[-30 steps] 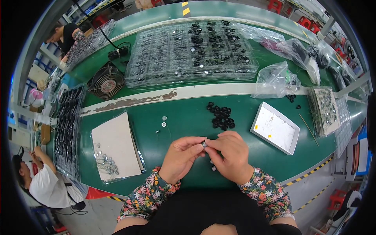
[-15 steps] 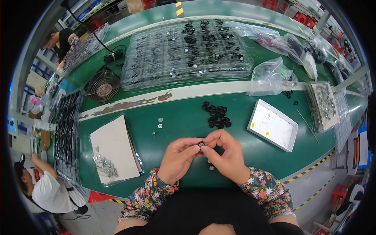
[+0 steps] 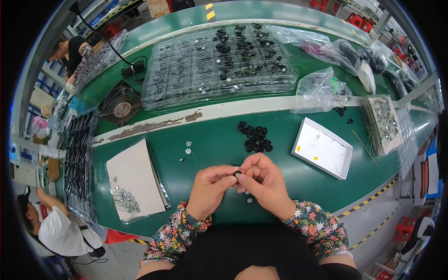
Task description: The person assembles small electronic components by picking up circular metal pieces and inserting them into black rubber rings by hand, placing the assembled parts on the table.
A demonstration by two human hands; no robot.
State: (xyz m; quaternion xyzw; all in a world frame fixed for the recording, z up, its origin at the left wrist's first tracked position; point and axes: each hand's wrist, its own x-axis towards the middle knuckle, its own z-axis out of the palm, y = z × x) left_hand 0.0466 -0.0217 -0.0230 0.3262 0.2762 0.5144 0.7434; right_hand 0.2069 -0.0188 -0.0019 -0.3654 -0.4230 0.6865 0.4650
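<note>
Remotely, I watch the left hand [image 3: 207,190] and right hand [image 3: 265,185] together pinching a small part [image 3: 237,174], left of the box [image 3: 330,151] on the table [image 3: 308,191]; black pieces [image 3: 255,138] lie heaped just left of that box.

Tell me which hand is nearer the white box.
Right. The right hand is left of the box, toward the person; the left hand is farther left, past the right.

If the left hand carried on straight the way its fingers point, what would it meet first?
First the small round black part at its fingertips, which the left hand appears to pinch; just beyond, it would likely run into the right hand, though depth is hard to judge.
</note>
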